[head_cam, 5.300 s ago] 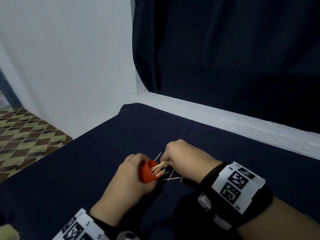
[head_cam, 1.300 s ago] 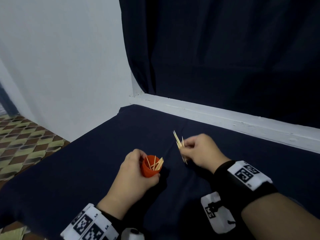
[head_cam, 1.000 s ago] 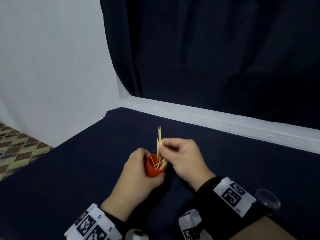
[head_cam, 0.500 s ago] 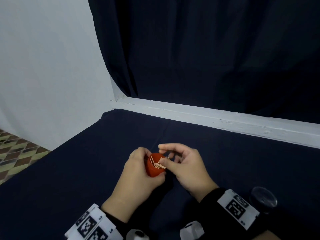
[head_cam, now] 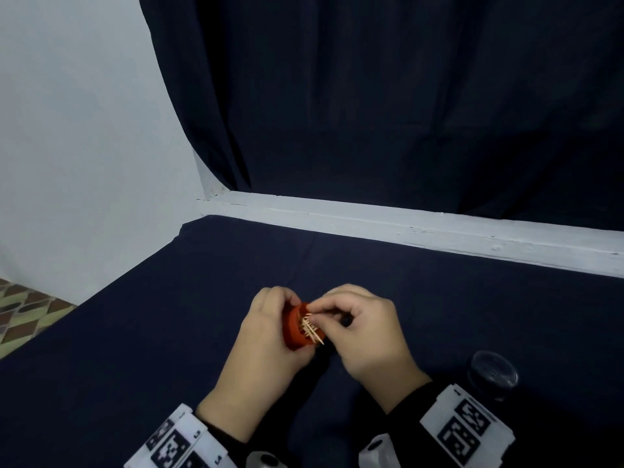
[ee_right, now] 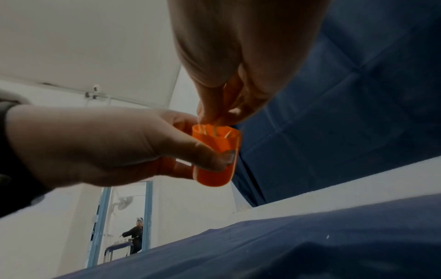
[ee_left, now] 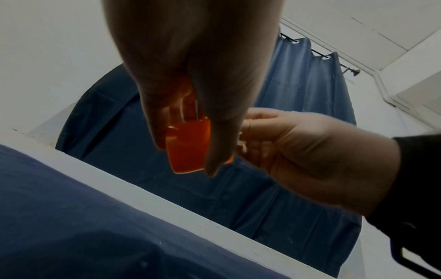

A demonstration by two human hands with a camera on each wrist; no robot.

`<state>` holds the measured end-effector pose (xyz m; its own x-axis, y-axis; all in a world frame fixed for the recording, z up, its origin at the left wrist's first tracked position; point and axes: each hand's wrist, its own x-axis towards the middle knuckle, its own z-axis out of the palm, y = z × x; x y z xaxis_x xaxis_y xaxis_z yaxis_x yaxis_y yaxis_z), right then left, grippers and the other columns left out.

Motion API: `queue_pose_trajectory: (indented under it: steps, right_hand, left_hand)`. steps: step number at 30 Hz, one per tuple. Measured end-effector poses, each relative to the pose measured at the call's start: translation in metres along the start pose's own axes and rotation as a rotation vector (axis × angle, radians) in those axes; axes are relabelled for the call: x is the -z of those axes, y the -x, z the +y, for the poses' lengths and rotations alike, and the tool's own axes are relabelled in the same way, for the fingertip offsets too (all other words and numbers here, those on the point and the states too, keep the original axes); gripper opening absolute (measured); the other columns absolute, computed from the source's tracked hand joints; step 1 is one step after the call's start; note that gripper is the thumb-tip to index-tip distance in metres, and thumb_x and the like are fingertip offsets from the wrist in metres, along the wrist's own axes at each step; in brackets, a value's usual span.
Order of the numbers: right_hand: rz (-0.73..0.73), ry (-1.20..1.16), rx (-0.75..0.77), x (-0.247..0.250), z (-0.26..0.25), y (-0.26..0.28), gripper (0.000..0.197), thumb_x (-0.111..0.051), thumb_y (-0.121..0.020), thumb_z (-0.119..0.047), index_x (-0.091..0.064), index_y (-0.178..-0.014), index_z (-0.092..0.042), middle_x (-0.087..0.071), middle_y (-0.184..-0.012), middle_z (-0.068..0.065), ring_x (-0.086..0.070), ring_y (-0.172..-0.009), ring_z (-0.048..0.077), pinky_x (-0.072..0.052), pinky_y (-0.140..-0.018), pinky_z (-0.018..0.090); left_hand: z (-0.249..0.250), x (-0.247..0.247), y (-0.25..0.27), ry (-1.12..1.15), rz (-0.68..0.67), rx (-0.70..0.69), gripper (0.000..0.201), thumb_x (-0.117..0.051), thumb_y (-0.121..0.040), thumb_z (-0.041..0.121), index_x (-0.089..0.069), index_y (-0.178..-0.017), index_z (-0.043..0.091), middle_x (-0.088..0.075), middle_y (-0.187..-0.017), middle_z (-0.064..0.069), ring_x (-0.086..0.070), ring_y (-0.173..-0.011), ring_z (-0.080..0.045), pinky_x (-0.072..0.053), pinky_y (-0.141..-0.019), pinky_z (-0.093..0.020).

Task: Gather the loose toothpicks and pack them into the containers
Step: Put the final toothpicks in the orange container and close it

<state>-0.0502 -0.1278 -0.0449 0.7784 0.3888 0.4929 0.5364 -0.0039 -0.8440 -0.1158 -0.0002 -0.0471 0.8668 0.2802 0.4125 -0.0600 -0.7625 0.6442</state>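
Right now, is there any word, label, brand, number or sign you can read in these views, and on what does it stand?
No readable words or numbers.
White left wristband: black square marker codes; tiny edge characters too small to read.
White right wristband: the same.
Orange plastic container: no print visible.
Dark round lid: no print visible.

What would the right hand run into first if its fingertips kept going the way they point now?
Most likely the toothpicks bristling from the small orange plastic cup in the left hand; the right hand points straight at its mouth.
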Motion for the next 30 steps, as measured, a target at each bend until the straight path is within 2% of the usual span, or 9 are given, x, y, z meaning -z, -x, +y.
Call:
queue_pose_trajectory:
  steps: [3,7,9,11,16,20,22,26,30]
  right_hand:
    - [-0.084,0.003,0.045,0.003,-0.003,0.007,0.021,-0.067,-0.08,0.005,-0.077,-0.081,-0.014,-0.067,-0.08,-0.01,-0.064,-0.079,0.001,-0.046,-0.069,0.008]
    - [0.056,0.018,0.08,0.015,-0.002,0.011,0.02,-0.063,-0.082,-0.006,-0.074,-0.085,-0.022,-0.066,-0.084,-0.012,-0.063,-0.085,0.005,-0.046,-0.073,0.012]
    - [0.06,-0.005,0.037,0.021,-0.003,0.015,0.018,-0.072,-0.075,-0.017,-0.07,-0.088,-0.03,-0.062,-0.088,-0.013,-0.06,-0.082,0.008,-0.045,-0.07,0.013]
    - [0.015,0.023,0.007,0.025,-0.001,0.019,0.031,-0.079,-0.064,-0.027,-0.068,-0.092,-0.036,-0.058,-0.094,-0.015,-0.057,-0.083,0.011,-0.047,-0.068,0.016]
    - [0.029,0.102,0.033,0.033,0.004,0.023,0.018,-0.072,-0.076,0.001,-0.076,-0.083,-0.015,-0.066,-0.085,-0.011,-0.063,-0.082,0.002,-0.045,-0.073,0.009]
    - [0.039,0.201,0.159,0.037,-0.002,0.028,0.023,-0.065,-0.076,0.001,-0.076,-0.082,-0.018,-0.065,-0.084,-0.022,-0.062,-0.089,0.002,-0.045,-0.081,0.01]
    - [0.024,0.201,0.166,0.039,-0.004,0.031,0.024,-0.066,-0.074,0.003,-0.075,-0.079,-0.018,-0.065,-0.083,-0.018,-0.062,-0.088,0.004,-0.045,-0.08,0.012]
    - [0.163,0.149,0.056,0.051,-0.002,0.029,0.027,-0.069,-0.072,0.01,-0.072,-0.073,-0.017,-0.059,-0.081,-0.008,-0.058,-0.076,0.004,-0.042,-0.07,0.008]
    - [0.156,0.187,0.004,0.051,-0.002,0.031,0.013,-0.063,-0.081,-0.015,-0.074,-0.087,-0.017,-0.062,-0.087,-0.012,-0.059,-0.087,0.002,-0.04,-0.077,0.007]
  left_hand:
    - [0.002,-0.003,-0.002,-0.027,-0.026,-0.052,0.046,-0.079,-0.065,0.014,-0.046,-0.092,0.034,-0.046,-0.097,0.016,-0.045,-0.093,0.007,-0.039,-0.075,-0.006]
    - [0.001,-0.005,-0.005,-0.002,0.012,-0.039,0.05,-0.082,-0.061,0.015,-0.048,-0.093,0.033,-0.046,-0.098,0.018,-0.046,-0.094,0.007,-0.038,-0.074,-0.005]
    - [0.002,-0.006,-0.006,0.035,0.034,-0.027,0.049,-0.081,-0.06,0.018,-0.049,-0.093,0.032,-0.047,-0.098,0.017,-0.047,-0.094,0.006,-0.04,-0.073,-0.009]
    - [0.005,-0.009,-0.007,0.064,0.04,-0.026,0.049,-0.08,-0.057,0.024,-0.049,-0.093,0.031,-0.047,-0.098,0.017,-0.048,-0.095,0.005,-0.041,-0.073,-0.011]
    - [0.013,-0.019,-0.006,0.115,-0.007,-0.08,0.052,-0.083,-0.061,0.012,-0.048,-0.092,0.034,-0.049,-0.099,0.017,-0.05,-0.097,0.003,-0.047,-0.077,-0.016]
    - [0.02,-0.025,-0.006,0.106,-0.078,-0.145,0.054,-0.082,-0.061,0.005,-0.049,-0.091,0.034,-0.049,-0.097,0.017,-0.049,-0.094,0.005,-0.041,-0.076,-0.007]
    - [0.021,-0.027,-0.007,0.106,-0.079,-0.15,0.054,-0.082,-0.061,0.006,-0.048,-0.092,0.034,-0.048,-0.097,0.017,-0.048,-0.095,0.005,-0.041,-0.077,-0.007]
    - [0.022,-0.031,-0.01,0.117,-0.062,-0.161,0.054,-0.085,-0.059,0.013,-0.049,-0.092,0.034,-0.049,-0.098,0.019,-0.051,-0.097,0.002,-0.047,-0.08,-0.017]
    - [0.024,-0.035,-0.012,0.135,-0.073,-0.157,0.052,-0.084,-0.06,0.012,-0.049,-0.092,0.034,-0.049,-0.098,0.019,-0.051,-0.098,0.001,-0.049,-0.081,-0.023]
